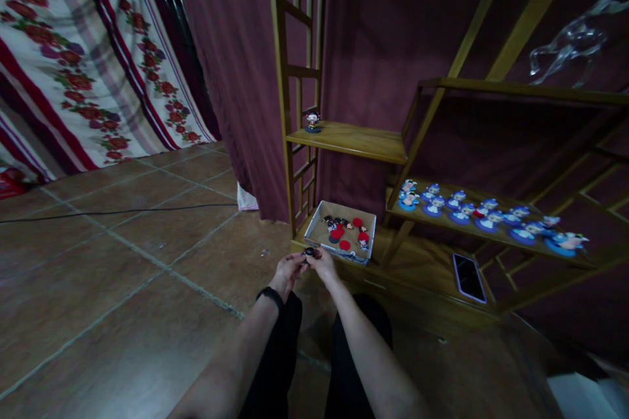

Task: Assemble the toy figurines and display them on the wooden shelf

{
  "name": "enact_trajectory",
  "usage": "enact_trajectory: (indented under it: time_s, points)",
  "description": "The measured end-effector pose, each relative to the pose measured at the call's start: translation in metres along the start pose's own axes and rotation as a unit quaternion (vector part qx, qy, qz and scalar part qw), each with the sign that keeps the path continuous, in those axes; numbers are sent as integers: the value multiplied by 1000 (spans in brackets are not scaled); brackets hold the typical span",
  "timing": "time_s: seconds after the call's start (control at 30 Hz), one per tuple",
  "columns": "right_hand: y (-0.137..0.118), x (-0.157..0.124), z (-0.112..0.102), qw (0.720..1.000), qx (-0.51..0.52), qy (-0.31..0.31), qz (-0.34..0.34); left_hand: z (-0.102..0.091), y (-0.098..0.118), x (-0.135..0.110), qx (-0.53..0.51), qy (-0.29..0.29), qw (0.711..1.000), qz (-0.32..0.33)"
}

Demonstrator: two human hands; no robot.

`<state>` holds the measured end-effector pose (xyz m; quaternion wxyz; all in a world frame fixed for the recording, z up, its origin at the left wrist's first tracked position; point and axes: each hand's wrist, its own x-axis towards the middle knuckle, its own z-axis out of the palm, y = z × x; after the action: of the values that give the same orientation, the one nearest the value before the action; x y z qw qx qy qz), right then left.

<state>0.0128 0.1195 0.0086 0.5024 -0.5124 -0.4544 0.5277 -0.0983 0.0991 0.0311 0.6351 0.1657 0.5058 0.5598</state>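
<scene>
Both hands meet in front of my knees, just short of the open cardboard box point(314, 230). Between their fingertips is a small dark figurine point(309, 251), mostly covered, so its details do not show. My left hand point(289, 271), with a black band at the wrist, pinches it from the left. From the right, my right hand point(322, 264) closes on it too. Inside the box lie several small dark-haired figurines point(337, 221) and several red discs point(344, 245), along with a dark disc point(334, 240).
A single figurine on a dark base point(312, 121) stands on the upper wooden shelf point(363, 141). Rows of blue-and-white figurines point(462, 212) fill the right shelf. A phone point(468, 277) lies on the lower board. A black cable point(147, 211) crosses the tiled floor.
</scene>
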Motion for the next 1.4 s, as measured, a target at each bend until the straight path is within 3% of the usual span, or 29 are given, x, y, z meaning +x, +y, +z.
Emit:
enact_trajectory:
  time_s: [0.33,0.6,0.7,1.03,1.27,1.4]
  points:
    - [0,0,7,999,19,-8,-49,-3,2,-4,-53,-16,996,66]
    - [-29,-21,5,978,-79,-17,-194,-11,6,-9,-108,-94,987,69]
    - [-35,-28,3,972,-99,-30,-212,-12,8,-13,-123,-117,983,77]
    - [-30,-26,3,977,-79,-25,-195,-13,7,-11,-116,-118,983,77]
    - [-15,-19,15,999,11,-43,-29,-8,-1,-2,-93,5,996,13]
    - [-10,-21,14,998,43,-39,-4,-10,-1,0,-88,-14,996,9]
